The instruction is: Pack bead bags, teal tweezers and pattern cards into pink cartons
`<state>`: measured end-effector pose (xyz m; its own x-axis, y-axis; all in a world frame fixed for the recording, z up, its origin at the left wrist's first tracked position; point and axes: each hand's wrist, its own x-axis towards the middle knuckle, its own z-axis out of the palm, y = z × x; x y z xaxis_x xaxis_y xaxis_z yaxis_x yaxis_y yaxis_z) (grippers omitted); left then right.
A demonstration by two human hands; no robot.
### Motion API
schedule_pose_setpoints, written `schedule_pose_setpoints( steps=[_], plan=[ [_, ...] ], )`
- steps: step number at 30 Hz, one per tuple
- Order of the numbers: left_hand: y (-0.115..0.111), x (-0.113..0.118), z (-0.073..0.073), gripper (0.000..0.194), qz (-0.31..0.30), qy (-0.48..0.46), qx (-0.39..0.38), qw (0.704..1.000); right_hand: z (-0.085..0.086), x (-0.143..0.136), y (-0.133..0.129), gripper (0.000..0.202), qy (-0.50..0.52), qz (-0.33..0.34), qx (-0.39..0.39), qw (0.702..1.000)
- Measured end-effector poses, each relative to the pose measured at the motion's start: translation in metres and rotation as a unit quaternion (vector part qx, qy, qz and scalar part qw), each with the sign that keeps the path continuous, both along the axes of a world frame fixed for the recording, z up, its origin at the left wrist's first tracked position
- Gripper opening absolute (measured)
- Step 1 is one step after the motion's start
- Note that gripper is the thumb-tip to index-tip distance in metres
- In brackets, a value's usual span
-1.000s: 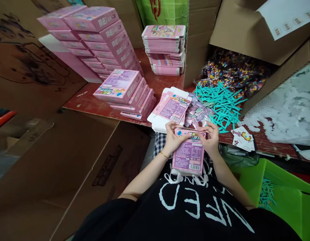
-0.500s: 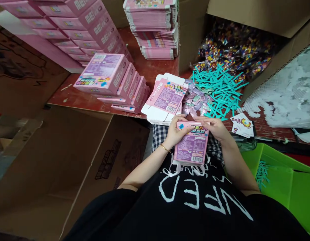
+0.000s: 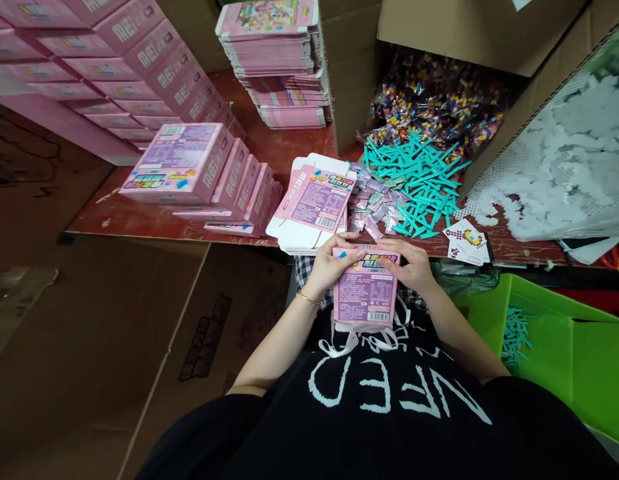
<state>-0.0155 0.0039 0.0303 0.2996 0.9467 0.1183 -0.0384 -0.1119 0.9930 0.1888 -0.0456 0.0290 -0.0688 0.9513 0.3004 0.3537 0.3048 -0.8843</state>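
Table [image 3: 102,210], red and worn, carries work that appears partly done. Tall stack of pink boxes [image 3: 134,60], far left: closed, apparently finished. Green bin [image 3: 584,360], lower right, beyond the table's near edge. Shorter stack of pink boxes [image 3: 217,177], nearer: apparently finished too. Bundle of flat cartons [image 3: 274,67], behind: not yet folded. Loose pile of flat cartons [image 3: 314,203], at the near edge: likewise unfolded, so much seems left. Held box [image 3: 365,293], off the table, before the black shirt [image 3: 339,433]: printed face up, apparently mid-closing; whether its far end is shut cannot be told. Left hand [image 3: 334,267] and right hand [image 3: 412,267]: both pinch this 1 box at its far end, thumbs on the print, fingers curled behind. Heap of teal sticks [image 3: 419,187] and small sachets [image 3: 377,200]: loose on the table, outside any box.
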Motion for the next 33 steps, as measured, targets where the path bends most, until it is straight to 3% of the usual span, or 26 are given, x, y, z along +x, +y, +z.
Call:
schedule_pose_setpoints(
  steps=[3,6,8,10,12,13,15,17,18,19,20,22,24,26,28,31,33],
  plan=[
    [0.005,-0.002,-0.001,0.033,0.043,-0.003,0.036,0.998,-0.003,0.001,0.002,0.051,0.065,-0.015,-0.039,0.997],
    [0.011,-0.013,0.008,0.033,0.208,-0.039,0.111,0.971,-0.003,0.016,-0.002,0.087,0.115,0.108,-0.153,0.975],
    [0.014,-0.024,0.016,0.031,0.286,-0.052,0.144,0.946,-0.002,0.032,-0.01,0.078,0.106,0.154,-0.213,0.959],
    [0.011,-0.033,0.024,0.033,0.291,0.002,0.198,0.936,0.005,0.05,-0.02,0.055,0.138,0.071,-0.192,0.969],
    [0.002,-0.036,0.033,0.051,0.251,0.106,0.276,0.922,0.017,0.063,-0.03,0.04,0.204,-0.011,-0.126,0.971],
    [-0.004,-0.035,0.037,0.064,0.214,0.155,0.318,0.91,0.024,0.066,-0.033,0.038,0.225,0.003,-0.112,0.968],
    [-0.017,-0.028,0.041,0.076,0.083,0.225,0.38,0.894,0.036,0.065,-0.03,0.038,0.211,0.151,-0.151,0.954],
    [-0.024,-0.019,0.039,0.068,-0.087,0.236,0.393,0.884,0.04,0.057,-0.009,0.046,0.149,0.326,-0.221,0.907],
    [-0.026,-0.015,0.035,0.066,-0.146,0.228,0.373,0.888,0.039,0.053,0.009,0.051,0.122,0.363,-0.237,0.893],
    [-0.026,-0.012,0.03,0.067,-0.173,0.218,0.335,0.9,0.034,0.05,0.031,0.056,0.104,0.35,-0.234,0.901],
    [-0.025,-0.011,0.024,0.071,-0.169,0.208,0.286,0.92,0.028,0.047,0.057,0.059,0.088,0.289,-0.211,0.93],
    [-0.021,-0.012,0.011,0.083,-0.117,0.193,0.179,0.958,0.013,0.046,0.114,0.054,0.019,0.076,-0.137,0.988],
    [-0.018,-0.017,0.0,0.087,-0.087,0.189,0.106,0.972,-0.002,0.044,0.166,0.039,-0.121,-0.075,-0.09,0.986],
    [-0.017,-0.021,-0.005,0.087,-0.078,0.187,0.068,0.977,-0.015,0.038,0.206,0.035,-0.234,-0.127,-0.083,0.96],
    [-0.017,-0.024,-0.007,0.086,-0.069,0.191,0.036,0.978,-0.024,0.028,0.231,0.034,-0.278,-0.14,-0.093,0.946],
    [-0.016,-0.026,-0.003,0.088,-0.052,0.202,-0.012,0.978,-0.027,0.017,0.244,0.027,-0.295,-0.16,-0.105,0.936],
    [-0.014,-0.027,0.0,0.086,-0.036,0.203,-0.037,0.978,-0.019,0.018,0.235,0.03,-0.273,-0.189,-0.081,0.94]
  ],
)
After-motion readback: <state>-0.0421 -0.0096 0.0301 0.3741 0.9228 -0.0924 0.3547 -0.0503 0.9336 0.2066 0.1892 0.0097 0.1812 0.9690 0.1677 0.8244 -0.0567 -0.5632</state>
